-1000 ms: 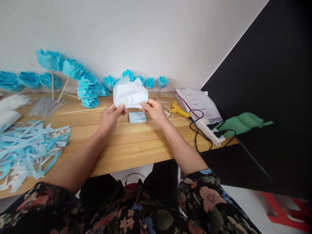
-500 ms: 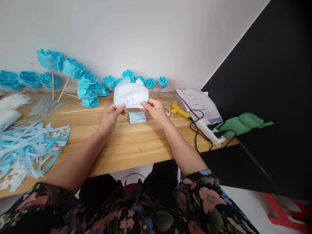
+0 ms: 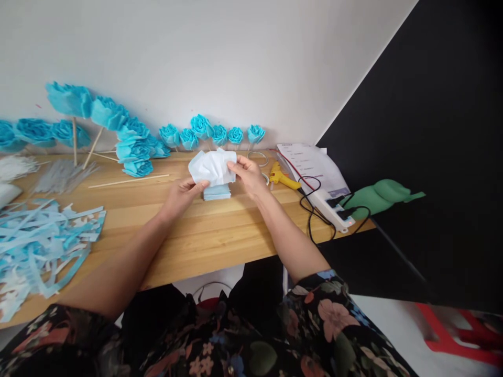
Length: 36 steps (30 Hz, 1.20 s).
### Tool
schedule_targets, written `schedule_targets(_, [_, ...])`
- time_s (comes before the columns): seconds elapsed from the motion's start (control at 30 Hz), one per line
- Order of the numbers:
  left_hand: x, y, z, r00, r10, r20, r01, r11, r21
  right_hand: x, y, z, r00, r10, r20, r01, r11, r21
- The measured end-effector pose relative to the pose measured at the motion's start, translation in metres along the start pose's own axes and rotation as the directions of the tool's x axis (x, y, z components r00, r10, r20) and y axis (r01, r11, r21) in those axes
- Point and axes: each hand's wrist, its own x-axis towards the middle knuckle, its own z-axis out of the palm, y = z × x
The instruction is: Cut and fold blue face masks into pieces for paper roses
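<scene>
While blue roses (image 3: 200, 126) are standing finished-looking along the far wall, one pale petal-like sheet (image 3: 212, 166) is apparently remaining loose and unassembled. The left hand (image 3: 184, 195) and right hand (image 3: 250, 178) are pinching its lower-left and right edges between fingers, holding it by a stack of blue sheets (image 3: 217, 195) mid-surface (image 3: 220, 230). It is looking thin, whitish, creased, irregularly outlined.

This looks like a small craft workspace, though whether in a home or a workshop cannot be told. Ruffled bright-blue flowers (image 3: 200, 126) on thin wooden sticks (image 3: 74, 141), a heap of cut blue-and-white strips (image 3: 43, 246), a stack of pale-blue sheets (image 3: 217, 193), a yellow pistol-shaped glue gun (image 3: 286, 178) and a white plastic power strip (image 3: 329, 213) share one long brown wooden table (image 3: 196, 235).
</scene>
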Motion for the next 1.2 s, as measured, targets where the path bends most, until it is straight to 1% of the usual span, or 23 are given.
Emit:
schedule_targets(0.07, [0.002,-0.004,-0.001,0.998,-0.008,-0.066,0.004,0.999,-0.049,0.0,0.0,0.002,1.0,0.002,0.005,-0.002,1.0,0.024])
schedule_targets(0.17, [0.007,-0.007,-0.001,0.989,-0.038,-0.145,0.002,0.971,-0.239,-0.003,-0.001,0.004,0.999,-0.008,0.053,0.007,1.0,0.027])
schedule_targets(0.27, [0.012,-0.008,-0.002,0.985,-0.08,-0.155,0.007,0.906,-0.423,-0.007,-0.003,0.006,0.993,0.005,0.121,-0.006,1.0,0.006])
schedule_targets(0.37, [0.013,-0.006,-0.002,0.975,-0.133,-0.175,0.029,0.868,-0.496,-0.01,-0.007,0.008,0.984,0.024,0.175,-0.021,1.0,-0.019])
schedule_targets(0.43, [0.012,-0.005,-0.002,0.968,-0.158,-0.196,0.042,0.868,-0.496,-0.011,-0.009,0.009,0.984,0.033,0.174,-0.029,0.999,-0.026])
schedule_targets(0.53, [0.01,-0.005,-0.001,0.967,-0.162,-0.196,0.051,0.88,-0.473,-0.011,-0.01,0.01,0.993,0.025,0.118,-0.021,0.999,-0.036])
schedule_targets(0.6, [0.01,-0.006,0.0,0.967,-0.153,-0.202,0.045,0.888,-0.457,-0.01,-0.008,0.01,0.998,0.002,0.062,0.003,0.997,-0.072])
schedule_targets(0.7, [0.011,-0.007,-0.001,0.963,-0.121,-0.242,0.006,0.904,-0.427,-0.008,-0.003,0.008,0.999,-0.052,0.0,0.051,0.99,-0.128])
schedule_targets(0.77, [0.011,-0.007,-0.002,0.961,-0.099,-0.258,-0.017,0.911,-0.411,-0.007,0.0,0.007,0.996,-0.094,-0.011,0.091,0.983,-0.158])
schedule_targets(0.83, [0.012,-0.005,-0.003,0.966,-0.08,-0.247,-0.028,0.914,-0.404,-0.008,0.001,0.006,0.993,-0.119,-0.01,0.115,0.977,-0.181])
schedule_targets(0.9, [0.012,-0.002,-0.003,0.972,-0.056,-0.229,-0.04,0.918,-0.395,-0.008,0.0,0.005,0.995,-0.1,-0.008,0.097,0.979,-0.18])
schedule_targets(0.97, [0.012,0.0,-0.002,0.977,-0.036,-0.211,-0.049,0.922,-0.384,-0.008,-0.002,0.004,0.999,-0.034,0.004,0.034,0.99,-0.139])
schedule_targets(1.03, [0.011,0.001,-0.001,0.982,-0.027,-0.186,-0.047,0.924,-0.38,-0.008,-0.003,0.003,0.998,0.041,0.042,-0.037,0.996,-0.08])
schedule_targets(1.1, [0.01,0.0,-0.001,0.989,-0.038,-0.14,-0.019,0.923,-0.384,-0.007,-0.004,0.002,0.993,0.081,0.084,-0.078,0.996,-0.039])
schedule_targets(1.13, [0.009,-0.001,-0.001,0.992,-0.052,-0.112,0.005,0.923,-0.385,-0.007,-0.004,0.001,0.992,0.082,0.091,-0.08,0.996,-0.032])
schedule_targets(1.2, [0.008,-0.001,0.0,0.994,-0.096,-0.056,0.068,0.92,-0.385,-0.008,-0.006,0.001,0.995,0.062,0.072,-0.059,0.997,-0.039])
